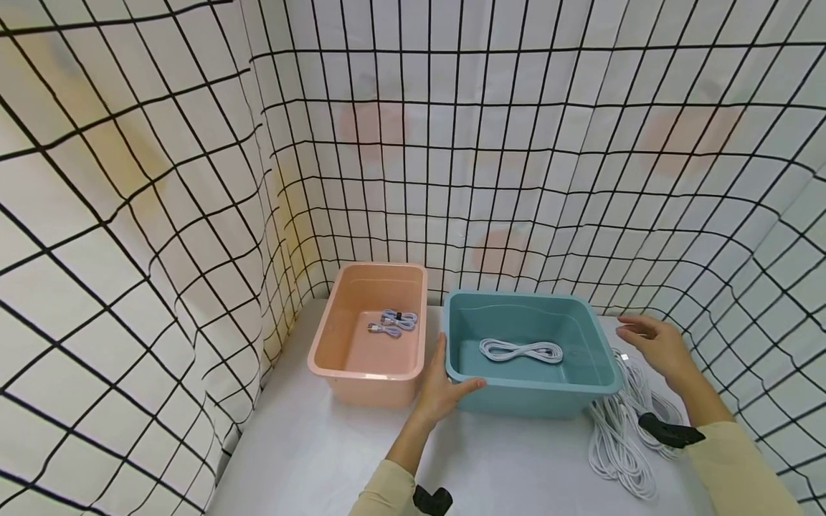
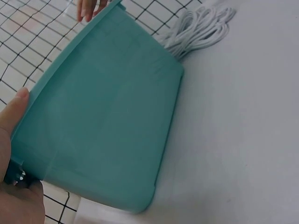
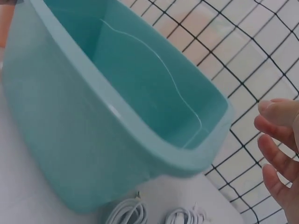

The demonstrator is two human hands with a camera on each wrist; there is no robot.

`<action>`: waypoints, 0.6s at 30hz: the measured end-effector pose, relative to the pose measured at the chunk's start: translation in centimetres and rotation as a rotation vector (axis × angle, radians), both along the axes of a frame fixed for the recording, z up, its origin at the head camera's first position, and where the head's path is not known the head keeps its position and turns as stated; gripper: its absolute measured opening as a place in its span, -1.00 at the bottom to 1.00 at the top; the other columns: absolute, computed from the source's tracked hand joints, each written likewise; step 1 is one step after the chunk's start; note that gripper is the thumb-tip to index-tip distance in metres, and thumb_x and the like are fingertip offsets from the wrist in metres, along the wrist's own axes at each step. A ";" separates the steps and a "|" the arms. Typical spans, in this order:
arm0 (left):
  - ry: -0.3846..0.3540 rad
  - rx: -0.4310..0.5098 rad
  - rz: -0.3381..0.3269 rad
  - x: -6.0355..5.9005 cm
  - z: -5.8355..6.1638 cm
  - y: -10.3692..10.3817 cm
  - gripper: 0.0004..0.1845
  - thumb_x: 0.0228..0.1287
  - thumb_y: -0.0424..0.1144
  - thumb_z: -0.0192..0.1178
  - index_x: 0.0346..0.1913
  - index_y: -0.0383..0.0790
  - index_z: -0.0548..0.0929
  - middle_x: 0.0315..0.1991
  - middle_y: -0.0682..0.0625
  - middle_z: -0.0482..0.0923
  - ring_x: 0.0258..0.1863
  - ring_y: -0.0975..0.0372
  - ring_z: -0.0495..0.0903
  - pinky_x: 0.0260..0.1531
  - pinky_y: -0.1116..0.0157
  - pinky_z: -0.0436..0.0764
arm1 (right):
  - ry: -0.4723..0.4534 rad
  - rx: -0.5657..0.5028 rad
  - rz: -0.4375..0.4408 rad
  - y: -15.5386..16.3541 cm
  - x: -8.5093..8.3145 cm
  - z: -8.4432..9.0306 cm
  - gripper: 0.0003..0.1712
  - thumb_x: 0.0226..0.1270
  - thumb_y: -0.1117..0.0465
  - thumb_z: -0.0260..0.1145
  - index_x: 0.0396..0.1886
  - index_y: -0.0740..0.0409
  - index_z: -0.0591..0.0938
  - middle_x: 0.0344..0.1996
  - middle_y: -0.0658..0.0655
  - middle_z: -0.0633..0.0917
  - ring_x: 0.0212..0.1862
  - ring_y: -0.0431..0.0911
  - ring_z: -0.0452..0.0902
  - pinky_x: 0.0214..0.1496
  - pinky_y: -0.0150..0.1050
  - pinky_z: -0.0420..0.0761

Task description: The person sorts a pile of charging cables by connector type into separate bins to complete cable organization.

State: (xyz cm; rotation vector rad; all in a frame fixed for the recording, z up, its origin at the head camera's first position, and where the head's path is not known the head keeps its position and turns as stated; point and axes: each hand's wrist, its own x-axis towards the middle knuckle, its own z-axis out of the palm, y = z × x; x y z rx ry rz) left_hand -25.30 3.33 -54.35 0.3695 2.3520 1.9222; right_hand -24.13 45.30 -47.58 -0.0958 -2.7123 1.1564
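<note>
A teal plastic bin (image 1: pixel 535 398) stands on the table with one bundled white cable (image 1: pixel 521 350) lying inside. At its front left corner my left hand (image 1: pixel 441 390) grips the bin, thumb along the front rim and fingers around the left side. My right hand (image 1: pixel 658 347) hovers beyond the bin's right end, apart from it, with loosely bent fingers and nothing held. Below that hand several bundled white cables (image 1: pixel 621 437) lie on the table against the bin's right side. The right wrist view shows the fingers of the right hand (image 3: pixel 280 144) spread beside the rim.
A peach bin (image 1: pixel 374 387) stands close to the left of the teal one, holding small bundled pale cables (image 1: pixel 399 319). Black grid netting (image 1: pixel 445 165) over white sheeting encloses the table (image 1: pixel 310 459) at the back and both sides.
</note>
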 end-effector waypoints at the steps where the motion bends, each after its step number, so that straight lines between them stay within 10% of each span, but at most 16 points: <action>1: -0.003 0.002 -0.001 0.0 0.0 0.0 0.31 0.10 0.04 0.60 0.70 -0.03 -0.14 0.68 -0.06 -0.15 0.60 -0.04 -0.04 0.45 -0.15 0.16 | -0.004 -0.002 -0.007 0.2 0.2 -0.1 -0.38 0.65 0.01 0.17 0.41 0.41 0.44 0.20 0.59 0.52 0.22 0.52 0.40 0.05 0.46 0.47; 18: 0.009 0.027 -0.008 0.1 0.0 0.1 0.30 0.13 -0.08 0.60 0.70 -0.09 -0.15 0.67 -0.06 -0.12 0.59 -0.05 0.00 0.44 -0.16 0.17 | -0.103 -0.041 -0.169 3.3 4.5 -3.8 -0.34 0.66 -0.02 0.14 0.42 0.44 0.42 0.22 0.59 0.52 0.16 0.44 0.47 -0.03 0.23 0.56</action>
